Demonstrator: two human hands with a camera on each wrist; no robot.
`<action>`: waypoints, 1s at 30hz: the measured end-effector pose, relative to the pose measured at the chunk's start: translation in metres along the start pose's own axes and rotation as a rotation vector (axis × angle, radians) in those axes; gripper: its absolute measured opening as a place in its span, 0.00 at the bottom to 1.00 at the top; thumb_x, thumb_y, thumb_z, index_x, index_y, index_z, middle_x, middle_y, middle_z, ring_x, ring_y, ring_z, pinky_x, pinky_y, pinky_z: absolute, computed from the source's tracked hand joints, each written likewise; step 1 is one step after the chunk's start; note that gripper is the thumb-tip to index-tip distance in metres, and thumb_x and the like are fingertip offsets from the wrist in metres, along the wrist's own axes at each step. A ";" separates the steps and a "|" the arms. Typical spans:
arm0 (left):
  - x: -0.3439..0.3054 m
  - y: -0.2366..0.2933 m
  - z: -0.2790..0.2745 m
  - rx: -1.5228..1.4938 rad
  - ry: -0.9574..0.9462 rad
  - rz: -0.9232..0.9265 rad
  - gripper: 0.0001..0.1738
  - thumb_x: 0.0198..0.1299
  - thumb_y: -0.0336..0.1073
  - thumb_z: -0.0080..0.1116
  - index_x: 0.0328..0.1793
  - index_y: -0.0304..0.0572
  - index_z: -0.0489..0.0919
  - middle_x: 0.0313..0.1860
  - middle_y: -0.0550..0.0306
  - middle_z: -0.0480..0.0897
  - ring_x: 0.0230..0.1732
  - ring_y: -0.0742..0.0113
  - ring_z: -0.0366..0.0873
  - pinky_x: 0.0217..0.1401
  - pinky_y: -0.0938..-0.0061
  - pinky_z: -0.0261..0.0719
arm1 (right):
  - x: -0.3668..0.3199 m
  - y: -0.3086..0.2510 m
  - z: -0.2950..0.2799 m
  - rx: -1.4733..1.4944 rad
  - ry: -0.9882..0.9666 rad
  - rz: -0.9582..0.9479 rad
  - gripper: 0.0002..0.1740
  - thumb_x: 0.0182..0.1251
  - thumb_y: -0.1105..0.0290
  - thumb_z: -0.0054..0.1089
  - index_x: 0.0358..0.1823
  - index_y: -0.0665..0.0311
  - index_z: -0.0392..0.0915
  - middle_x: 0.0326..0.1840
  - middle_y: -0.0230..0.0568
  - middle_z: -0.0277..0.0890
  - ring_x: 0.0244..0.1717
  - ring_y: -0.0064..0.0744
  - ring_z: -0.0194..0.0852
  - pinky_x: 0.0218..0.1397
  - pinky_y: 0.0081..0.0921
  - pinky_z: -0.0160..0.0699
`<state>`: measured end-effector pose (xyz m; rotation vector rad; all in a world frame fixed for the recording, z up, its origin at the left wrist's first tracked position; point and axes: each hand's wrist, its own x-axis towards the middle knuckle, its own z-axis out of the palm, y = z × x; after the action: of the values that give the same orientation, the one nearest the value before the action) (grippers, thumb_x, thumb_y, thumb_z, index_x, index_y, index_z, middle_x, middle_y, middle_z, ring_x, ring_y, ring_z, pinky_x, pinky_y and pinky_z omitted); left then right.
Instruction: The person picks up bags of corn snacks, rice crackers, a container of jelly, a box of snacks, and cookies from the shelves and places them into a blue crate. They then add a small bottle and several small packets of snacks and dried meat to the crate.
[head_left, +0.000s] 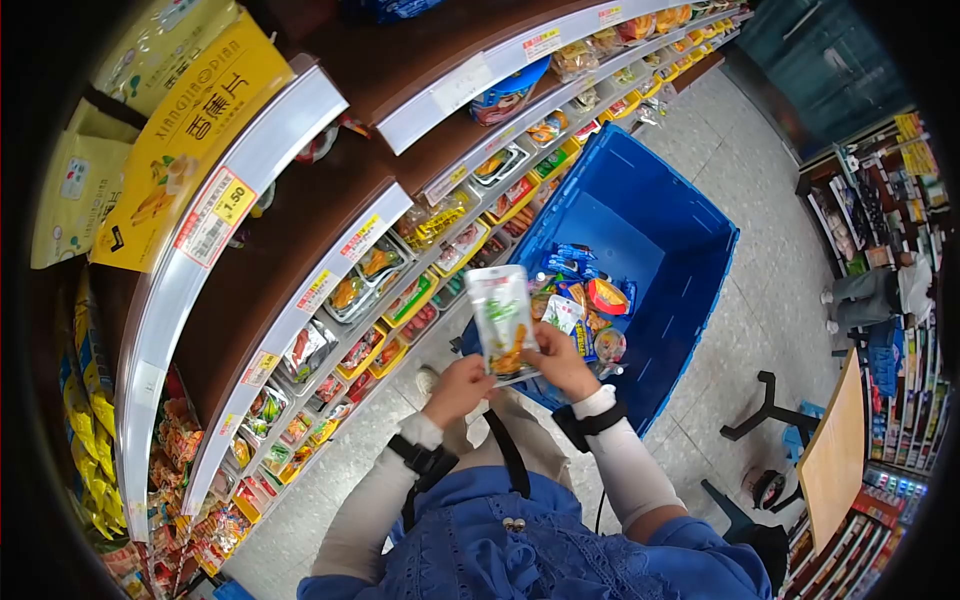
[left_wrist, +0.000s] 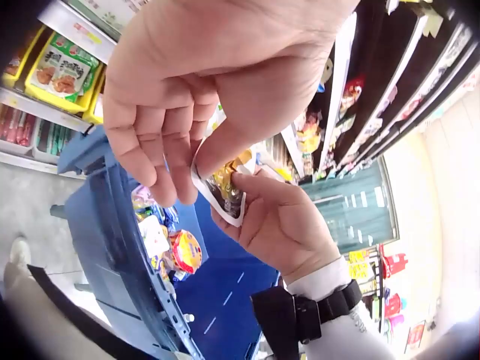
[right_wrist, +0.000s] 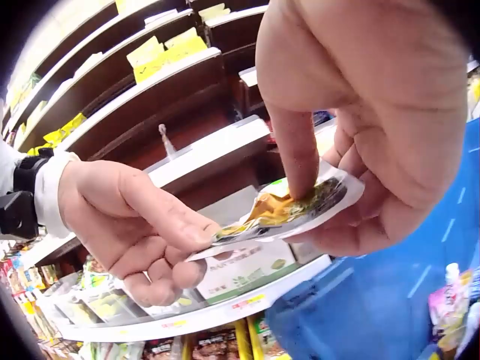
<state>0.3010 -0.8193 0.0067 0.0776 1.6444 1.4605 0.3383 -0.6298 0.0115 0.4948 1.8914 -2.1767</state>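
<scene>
A white snack pouch (head_left: 502,312) with a green and orange print is held up in front of the body, over the near edge of the blue crate (head_left: 690,300). The left hand (head_left: 460,388) pinches its lower left corner between thumb and fingers. At the lower right side, the right hand (head_left: 562,362) grips it, thumb on the front. In the right wrist view the pouch (right_wrist: 281,214) is seen nearly edge-on between the left hand (right_wrist: 135,225) and the right hand (right_wrist: 367,120). Several packaged snacks (head_left: 585,300) lie inside the crate.
Shelves with price labels (head_left: 215,215) and packed snacks curve along the left. Yellow bags (head_left: 185,140) stand on the upper left shelf. A wooden board (head_left: 835,450) and a dark stand (head_left: 765,410) are at the right. Another person (head_left: 880,295) is near the right-hand shelves.
</scene>
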 end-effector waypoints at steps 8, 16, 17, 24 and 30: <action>0.104 -0.008 0.087 0.680 -0.132 -0.021 0.16 0.46 0.37 0.53 0.41 0.35 0.74 0.41 0.40 0.77 0.42 0.45 0.74 0.44 0.61 0.72 | -0.016 0.045 -0.102 -0.072 0.305 0.303 0.16 0.47 0.80 0.59 0.40 0.66 0.70 0.27 0.30 0.73 0.21 0.21 0.70 0.22 0.16 0.69; 0.150 -0.053 0.129 0.732 -0.131 -0.190 0.22 0.47 0.35 0.52 0.50 0.37 0.73 0.46 0.39 0.75 0.48 0.48 0.73 0.50 0.64 0.71 | 0.007 0.180 -0.145 -0.175 0.402 0.496 0.18 0.38 0.80 0.61 0.37 0.70 0.74 0.33 0.38 0.77 0.33 0.28 0.74 0.38 0.26 0.72; 0.153 -0.056 0.129 0.725 -0.184 -0.199 0.22 0.46 0.35 0.52 0.50 0.37 0.73 0.47 0.39 0.75 0.49 0.48 0.73 0.51 0.64 0.70 | 0.008 0.177 -0.143 -0.246 0.415 0.543 0.18 0.37 0.79 0.61 0.36 0.70 0.75 0.32 0.39 0.77 0.32 0.29 0.74 0.37 0.26 0.72; 0.151 -0.056 0.129 0.664 -0.154 -0.175 0.23 0.47 0.39 0.53 0.50 0.35 0.73 0.49 0.44 0.74 0.52 0.51 0.71 0.54 0.67 0.68 | 0.010 0.229 -0.154 -0.637 0.438 0.533 0.19 0.36 0.66 0.64 0.31 0.71 0.74 0.27 0.48 0.76 0.30 0.40 0.74 0.36 0.30 0.72; 0.135 -0.027 0.114 0.599 -0.160 -0.078 0.21 0.47 0.41 0.54 0.46 0.39 0.76 0.44 0.44 0.76 0.48 0.51 0.73 0.51 0.67 0.69 | 0.001 0.193 -0.139 -0.666 0.411 0.314 0.25 0.46 0.66 0.61 0.47 0.70 0.70 0.40 0.50 0.74 0.41 0.42 0.74 0.46 0.28 0.70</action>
<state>0.3080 -0.6626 -0.0787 0.4465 1.8733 0.8404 0.4251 -0.5215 -0.1816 1.0532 2.3763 -1.2073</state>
